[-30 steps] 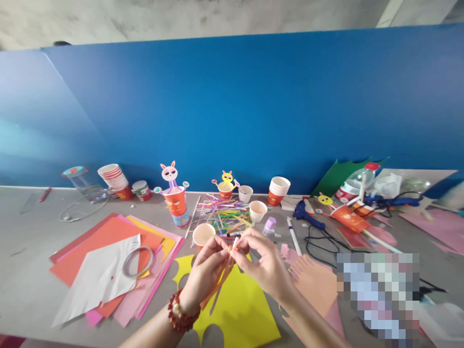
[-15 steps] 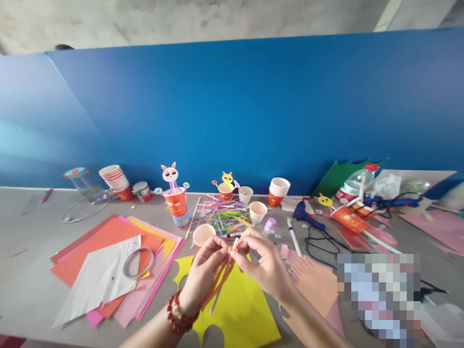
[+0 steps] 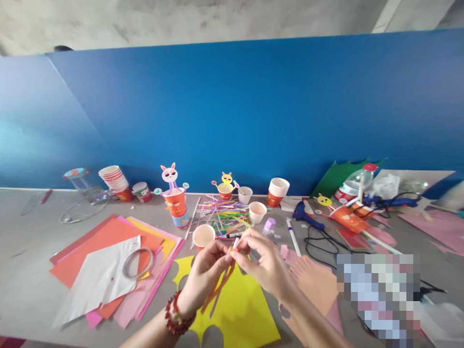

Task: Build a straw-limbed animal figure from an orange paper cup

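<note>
1. Left hand [image 3: 208,270]: thumb and forefinger are pinched narrow on the strip bundle [image 3: 225,280]. A red bead bracelet [image 3: 177,316] encircles the wrist.
2. Right hand [image 3: 264,263]: thumb and fingertips close on the upper end of the same bundle, just beside the left fingertips. Which strand each hand grips cannot be told.
3. Strip bundle: orange strands and one pale strand hang slanted down from the fingertips, above the yellow sheet [image 3: 246,309].
4. Beyond the left hand: an open paper cup [image 3: 203,235] stands upright, near the pile of coloured strips [image 3: 228,212].
5. Beyond the right hand: a purple-capped bottle [image 3: 269,224] stands near a white pen [image 3: 294,237]; a blue glue gun [image 3: 308,217] lies farther right.
6. Left side: a tape roll [image 3: 125,266] lies partly on a white sheet [image 3: 103,278].
</note>
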`<state>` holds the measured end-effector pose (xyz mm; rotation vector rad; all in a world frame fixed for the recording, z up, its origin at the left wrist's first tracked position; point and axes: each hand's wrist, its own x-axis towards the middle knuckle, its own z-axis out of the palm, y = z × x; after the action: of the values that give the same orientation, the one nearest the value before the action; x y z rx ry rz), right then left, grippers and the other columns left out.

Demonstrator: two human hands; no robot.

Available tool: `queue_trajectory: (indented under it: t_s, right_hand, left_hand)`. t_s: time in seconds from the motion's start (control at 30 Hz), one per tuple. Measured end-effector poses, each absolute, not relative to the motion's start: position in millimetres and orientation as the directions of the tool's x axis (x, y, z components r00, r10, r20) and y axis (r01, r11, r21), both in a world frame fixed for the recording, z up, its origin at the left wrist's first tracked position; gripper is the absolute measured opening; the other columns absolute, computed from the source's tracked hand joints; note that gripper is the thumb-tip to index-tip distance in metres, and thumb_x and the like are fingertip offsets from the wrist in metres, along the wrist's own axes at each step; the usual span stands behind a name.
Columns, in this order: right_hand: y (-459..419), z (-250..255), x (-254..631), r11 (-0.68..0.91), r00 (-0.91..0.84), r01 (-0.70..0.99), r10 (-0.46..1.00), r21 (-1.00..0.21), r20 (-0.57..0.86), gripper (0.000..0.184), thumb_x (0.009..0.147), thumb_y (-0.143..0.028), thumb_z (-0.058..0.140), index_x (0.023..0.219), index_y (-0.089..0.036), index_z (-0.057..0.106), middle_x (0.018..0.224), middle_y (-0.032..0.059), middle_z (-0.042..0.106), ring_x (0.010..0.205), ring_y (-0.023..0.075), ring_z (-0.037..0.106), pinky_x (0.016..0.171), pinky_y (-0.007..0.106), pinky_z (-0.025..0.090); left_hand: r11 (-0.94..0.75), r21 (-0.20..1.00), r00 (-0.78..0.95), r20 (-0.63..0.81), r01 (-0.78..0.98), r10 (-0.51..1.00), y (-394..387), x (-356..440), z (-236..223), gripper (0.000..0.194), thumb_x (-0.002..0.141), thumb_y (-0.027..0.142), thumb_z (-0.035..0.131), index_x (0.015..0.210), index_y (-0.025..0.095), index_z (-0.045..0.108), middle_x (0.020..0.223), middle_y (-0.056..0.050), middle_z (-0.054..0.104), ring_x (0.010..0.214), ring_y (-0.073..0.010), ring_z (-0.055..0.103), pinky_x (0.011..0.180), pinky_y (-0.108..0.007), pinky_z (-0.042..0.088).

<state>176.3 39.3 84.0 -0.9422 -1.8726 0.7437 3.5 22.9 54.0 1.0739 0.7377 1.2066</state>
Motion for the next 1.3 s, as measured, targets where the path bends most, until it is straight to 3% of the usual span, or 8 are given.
queue_trajectory:
  t_s: [0.23,0.37,0.53,0.73,0.83,0.97,1.3]
  right_hand:
    - [40,83,178,0.492,-0.332,0.287,0.856,-0.822,0.397,0.006,0.092,-0.027,0.064,0.089,-0.022,0.066,0.087,0.0013,0.062,0.078,0.0170,0.063,0.073,0.028,0.050]
    - [34,79,183,0.469,-0.306,0.325,0.874,-0.821,0.378,0.025,0.089,-0.030,0.068,0.113,-0.024,0.064,0.098,0.0026,0.066,0.091,0.0201,0.064,0.084,0.030,0.050]
    - [27,67,187,0.451,-0.258,0.394,0.891,-0.801,0.375,0.011,0.088,-0.027,0.066,0.098,-0.022,0.063,0.094,0.0027,0.068,0.091,0.0212,0.065,0.082,0.030,0.050]
    - [24,66,192,0.489,-0.267,0.400,0.871,-0.775,0.413,0.013,0.091,-0.022,0.060,0.103,-0.024,0.061,0.096,0.0027,0.069,0.089,0.0201,0.065,0.081,0.030,0.052]
    - [24,72,196,0.573,-0.296,0.461,0.819,-0.677,0.491,0.019,0.091,-0.019,0.055,0.109,-0.024,0.060,0.100,0.0041,0.069,0.096,0.0225,0.065,0.090,0.035,0.050]
    - [24,79,193,0.660,-0.366,0.476,0.750,-0.581,0.551,0.018,0.092,-0.016,0.054,0.106,-0.026,0.060,0.099,0.0026,0.071,0.096,0.0224,0.065,0.107,0.045,0.038]
    - [29,72,181,0.672,-0.335,0.432,0.739,-0.602,0.584,0.012,0.093,-0.014,0.058,0.092,-0.026,0.059,0.092,-0.0008,0.072,0.083,0.0190,0.066,0.103,0.044,0.039]
  left_hand:
    - [0.066,0.897,0.277,0.064,-0.437,0.959,26,4,51,0.022,0.080,0.026,0.079,0.084,0.015,0.060,0.082,-0.001,0.062,0.078,-0.0122,0.057,0.074,-0.024,0.045]
    - [0.095,0.869,0.264,0.042,-0.486,0.964,28,2,48,0.025,0.078,0.026,0.081,0.083,0.015,0.060,0.080,0.000,0.063,0.073,-0.0111,0.057,0.073,-0.024,0.046]
    - [0.104,0.860,0.255,0.032,-0.500,0.966,30,2,44,0.026,0.077,0.028,0.082,0.083,0.015,0.061,0.081,-0.002,0.065,0.075,-0.0119,0.058,0.072,-0.024,0.045]
    - [0.145,0.833,0.267,0.004,-0.534,0.964,29,2,46,0.027,0.074,0.028,0.085,0.083,0.014,0.063,0.077,-0.001,0.066,0.071,-0.0102,0.059,0.070,-0.022,0.044]
    - [0.199,0.819,0.317,-0.021,-0.539,0.948,28,0,46,0.027,0.073,0.027,0.086,0.082,0.014,0.064,0.074,-0.001,0.067,0.069,-0.0097,0.060,0.069,-0.021,0.043]
    - [0.248,0.793,0.378,-0.024,-0.556,0.925,27,0,44,0.026,0.073,0.026,0.086,0.083,0.015,0.065,0.077,-0.002,0.070,0.070,-0.0109,0.063,0.071,-0.023,0.044]
    - [0.196,0.835,0.342,-0.010,-0.515,0.940,25,2,41,0.019,0.085,0.030,0.075,0.087,0.015,0.063,0.079,-0.003,0.066,0.074,-0.0121,0.061,0.076,-0.025,0.046]
